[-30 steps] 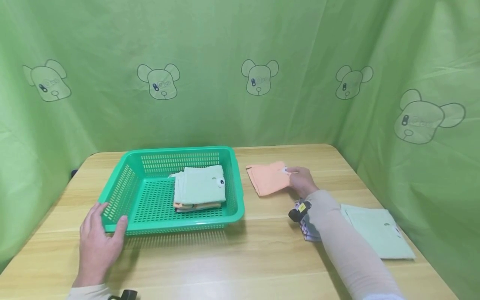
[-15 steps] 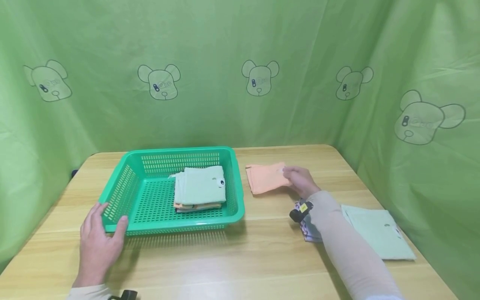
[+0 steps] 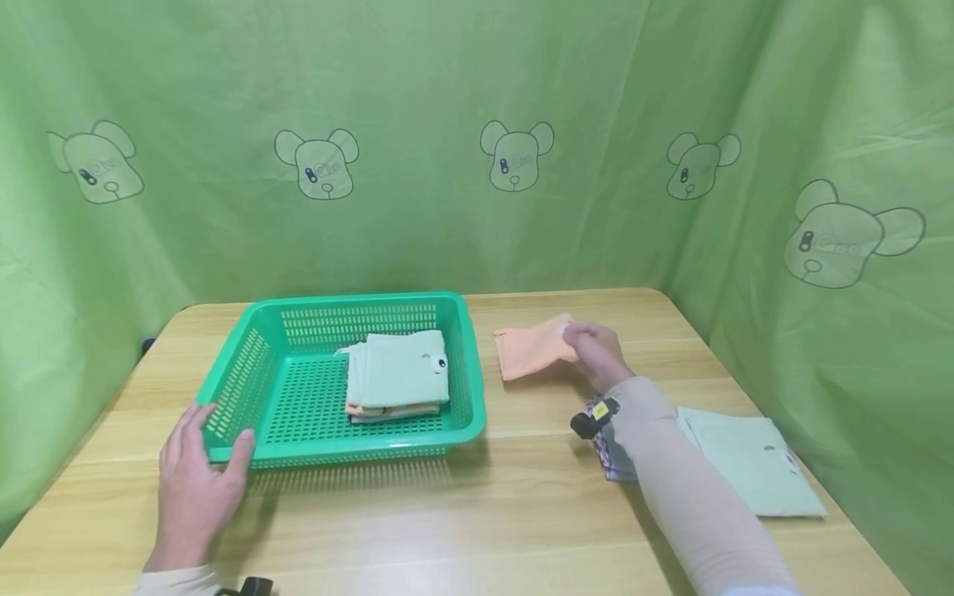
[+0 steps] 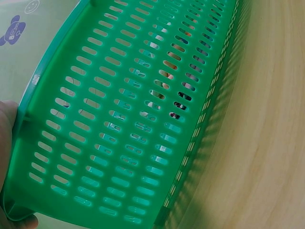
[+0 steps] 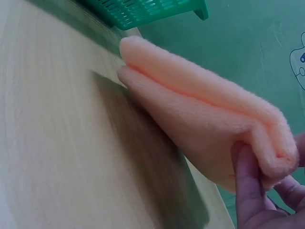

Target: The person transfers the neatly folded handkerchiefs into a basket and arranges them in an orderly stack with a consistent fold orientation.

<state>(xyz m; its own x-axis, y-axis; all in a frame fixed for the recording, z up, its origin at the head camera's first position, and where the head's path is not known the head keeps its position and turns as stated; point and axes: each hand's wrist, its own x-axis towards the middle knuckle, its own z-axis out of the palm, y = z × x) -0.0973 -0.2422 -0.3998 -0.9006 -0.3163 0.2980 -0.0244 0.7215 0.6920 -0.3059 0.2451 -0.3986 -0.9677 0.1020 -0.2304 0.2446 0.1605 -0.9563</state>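
Observation:
A folded orange towel (image 3: 532,346) is pinched at its right edge by my right hand (image 3: 599,358). In the right wrist view the plush towel (image 5: 205,109) hangs above the table, over its shadow, between thumb and fingers (image 5: 249,183). My left hand (image 3: 195,484) grips the near left corner of a green plastic basket (image 3: 335,451), with fingers over the rim and the thumb at the front. Inside the basket, toward the right, lies a stack of folded towels, a pale green towel (image 3: 402,368) on top and orange edges beneath. The left wrist view shows the slotted basket wall (image 4: 109,119).
Another folded pale green towel (image 3: 753,463) lies at the table's right edge. A patterned folded cloth (image 3: 614,459) is partly hidden under my right forearm. Green curtains (image 3: 447,232) printed with bear heads enclose the wooden table (image 3: 417,530) at the back and sides.
My right hand has lifted the orange towel off the table, and its near edge has risen and tilted. My left hand and the basket have stayed in place.

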